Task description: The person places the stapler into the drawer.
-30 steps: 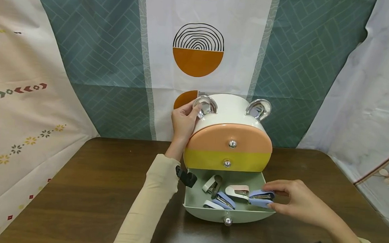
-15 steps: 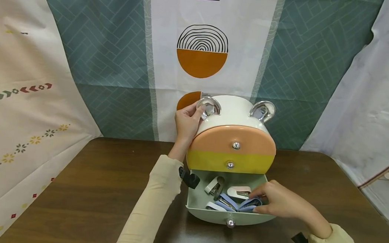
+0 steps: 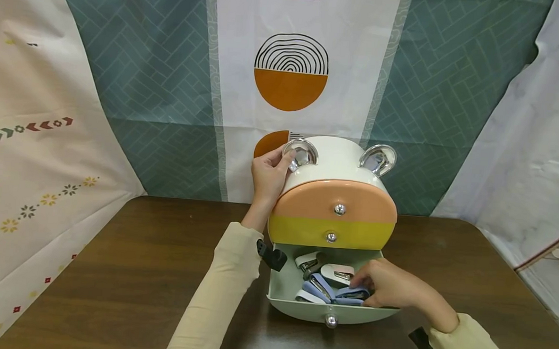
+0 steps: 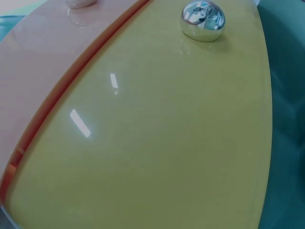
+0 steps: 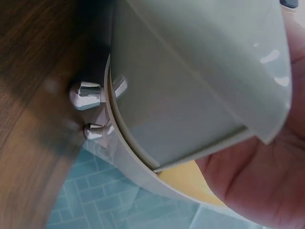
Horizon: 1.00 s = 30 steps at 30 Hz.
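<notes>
A small chest with rounded white top [image 3: 334, 159] and silver ears stands on the table. Its lowest drawer, pale green [image 3: 286, 305], is pulled out. My left hand [image 3: 267, 174] grips the chest's left ear [image 3: 303, 153], thumb on the front. Inside the drawer, my right hand [image 3: 393, 283] pinches the right end of a blue stapler [image 3: 351, 296]. Left of it lie another blue stapler [image 3: 318, 288], a white-and-pink stapler [image 3: 333, 274], a white-and-grey one [image 3: 309, 263] and a mostly hidden white one [image 3: 306, 297]. In the right wrist view, the palm [image 5: 257, 181] shows beside the drawer's outer wall [image 5: 228, 57].
Above the open drawer are a closed yellow drawer [image 3: 300, 232] and a closed orange drawer [image 3: 307, 200], each with a silver knob. The brown table [image 3: 158, 274] extends around the chest. Patterned cloth [image 3: 160, 82] hangs behind.
My right hand has moved left and deeper into the drawer, carrying the blue stapler from the right side toward the front middle. The other staplers have shifted slightly. The left hand keeps its hold.
</notes>
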Motion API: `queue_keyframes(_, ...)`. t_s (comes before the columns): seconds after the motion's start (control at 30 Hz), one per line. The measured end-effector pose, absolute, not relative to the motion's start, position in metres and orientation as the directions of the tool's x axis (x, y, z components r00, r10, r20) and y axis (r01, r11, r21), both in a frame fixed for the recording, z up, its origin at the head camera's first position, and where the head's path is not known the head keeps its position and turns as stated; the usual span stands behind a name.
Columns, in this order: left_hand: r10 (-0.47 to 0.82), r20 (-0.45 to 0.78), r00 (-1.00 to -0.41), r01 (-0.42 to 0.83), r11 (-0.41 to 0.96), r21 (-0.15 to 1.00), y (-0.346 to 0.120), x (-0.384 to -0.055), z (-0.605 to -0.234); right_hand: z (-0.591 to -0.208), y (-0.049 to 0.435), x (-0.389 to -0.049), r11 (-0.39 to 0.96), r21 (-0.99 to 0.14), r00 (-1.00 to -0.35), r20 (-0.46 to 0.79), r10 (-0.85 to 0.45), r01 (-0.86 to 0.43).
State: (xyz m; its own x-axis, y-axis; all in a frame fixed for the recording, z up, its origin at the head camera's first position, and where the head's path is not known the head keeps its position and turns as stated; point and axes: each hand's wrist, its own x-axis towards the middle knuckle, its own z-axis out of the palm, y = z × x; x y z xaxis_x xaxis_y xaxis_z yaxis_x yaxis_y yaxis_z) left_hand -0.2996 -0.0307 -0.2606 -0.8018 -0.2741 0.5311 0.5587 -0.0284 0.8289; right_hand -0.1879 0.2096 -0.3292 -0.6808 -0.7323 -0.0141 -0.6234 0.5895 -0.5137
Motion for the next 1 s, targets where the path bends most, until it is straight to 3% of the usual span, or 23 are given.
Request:
queue_keyframes(0.33,-0.271,0.535,-0.800,0.559,-0.013,0.829,-0.0314,-0.2977,-0.2591,-0.3350,0.2011,-0.1915,0.603,-0.460,-0.674,-0.013,-0.738,-0.651)
queue_keyframes(0.77,-0.268,0.533,-0.803,0.561,-0.038,0.827,-0.0300,-0.2967,-0.2608,-0.3355,0.2078,-0.1920,0.602,-0.521,-0.684,-0.047,-0.728,-0.605)
queue_keyframes(1.0,-0.275,0.541,-0.795,0.570,-0.035,0.821,-0.0313,-0.2960,-0.2604,-0.3298,0.2107,-0.1871,0.576,-0.539,-0.681,-0.006,-0.732,-0.614)
